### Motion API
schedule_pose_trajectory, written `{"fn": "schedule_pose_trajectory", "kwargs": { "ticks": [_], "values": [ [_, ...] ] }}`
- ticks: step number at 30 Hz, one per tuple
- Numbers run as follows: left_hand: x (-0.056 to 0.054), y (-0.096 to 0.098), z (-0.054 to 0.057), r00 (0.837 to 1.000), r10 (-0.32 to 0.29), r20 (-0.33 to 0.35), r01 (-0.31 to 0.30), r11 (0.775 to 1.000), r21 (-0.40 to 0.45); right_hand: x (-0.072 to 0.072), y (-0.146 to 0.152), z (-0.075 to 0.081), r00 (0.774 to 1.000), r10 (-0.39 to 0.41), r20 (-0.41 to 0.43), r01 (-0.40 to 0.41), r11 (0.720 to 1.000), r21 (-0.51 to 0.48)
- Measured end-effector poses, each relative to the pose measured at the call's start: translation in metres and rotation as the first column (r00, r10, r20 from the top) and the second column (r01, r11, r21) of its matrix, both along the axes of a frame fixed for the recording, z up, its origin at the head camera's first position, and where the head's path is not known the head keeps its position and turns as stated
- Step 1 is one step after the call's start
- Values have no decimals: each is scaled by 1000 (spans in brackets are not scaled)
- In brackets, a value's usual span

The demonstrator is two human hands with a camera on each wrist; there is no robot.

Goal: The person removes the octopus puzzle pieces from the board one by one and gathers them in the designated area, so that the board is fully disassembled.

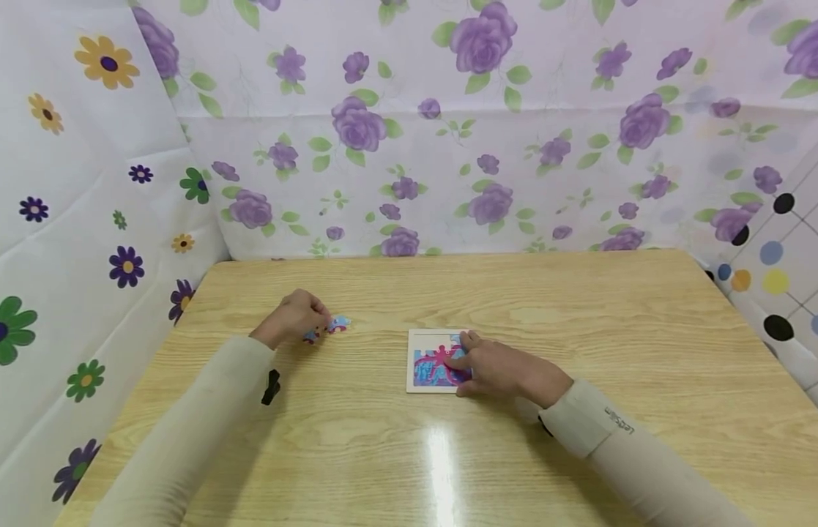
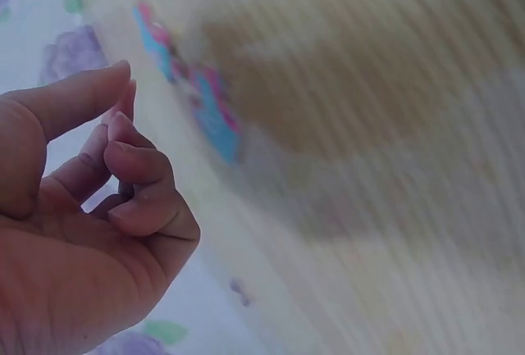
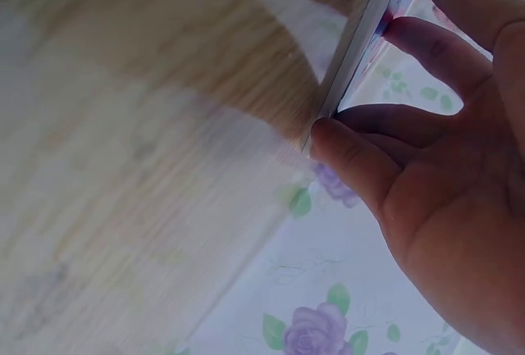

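Observation:
A small jigsaw board with a white frame lies flat near the table's middle. Its assembled part shows a pink figure on blue, while pale backing shows at the upper left. My right hand grips the board's right side, with one fingertip on the picture; the frame's edge shows beside the thumb in the right wrist view. On the left, my left hand hovers close to loose blue-and-pink jigsaw pieces. Its fingers are curled with thumb and forefinger tips close together, and nothing shows between them. The pieces lie beyond.
The wooden table extends around both hands. Behind it hangs a cloth with purple roses. A flower-print cloth borders the left side, and a dotted cloth the right.

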State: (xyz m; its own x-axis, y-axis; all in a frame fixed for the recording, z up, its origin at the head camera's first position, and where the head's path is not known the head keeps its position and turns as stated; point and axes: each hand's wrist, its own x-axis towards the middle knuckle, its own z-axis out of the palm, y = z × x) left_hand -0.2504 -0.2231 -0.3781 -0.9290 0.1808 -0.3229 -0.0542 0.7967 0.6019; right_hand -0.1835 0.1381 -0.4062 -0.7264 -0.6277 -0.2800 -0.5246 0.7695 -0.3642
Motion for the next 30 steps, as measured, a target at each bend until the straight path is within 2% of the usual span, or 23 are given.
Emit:
{"fn": "schedule_pose_trajectory", "kwargs": {
  "ticks": [4, 7, 12, 17, 22, 27, 30],
  "values": [
    [2, 14, 6, 1000, -28, 8, 28, 999, 32, 3, -1, 1, 1000, -20, 0, 20, 999, -26],
    [4, 26, 6, 999, -42, 25, 41, 999, 36, 6, -1, 3, 1000, -25, -6, 25, 999, -46],
    [7, 45, 4, 997, -79, 11, 78, 995, 65, 10, -2, 2, 997, 17, -80, -20, 999, -33],
    [6, 68, 2, 992, -126, 0, 125, 987, 98, 13, 0, -2, 970, 87, -228, -93, 995, -19],
    [4, 92, -1, 985, -175, 4, 173, 978, 117, 13, 2, -6, 939, 110, -326, -130, 991, -40],
    [4, 114, -5, 977, -215, 11, 211, 968, 138, 13, 3, -9, 915, 130, -382, -155, 987, -34],
    [5, 127, -8, 976, -218, 17, 213, 965, 152, 14, 3, -8, 911, 140, -388, -161, 987, -22]
  ]
}}
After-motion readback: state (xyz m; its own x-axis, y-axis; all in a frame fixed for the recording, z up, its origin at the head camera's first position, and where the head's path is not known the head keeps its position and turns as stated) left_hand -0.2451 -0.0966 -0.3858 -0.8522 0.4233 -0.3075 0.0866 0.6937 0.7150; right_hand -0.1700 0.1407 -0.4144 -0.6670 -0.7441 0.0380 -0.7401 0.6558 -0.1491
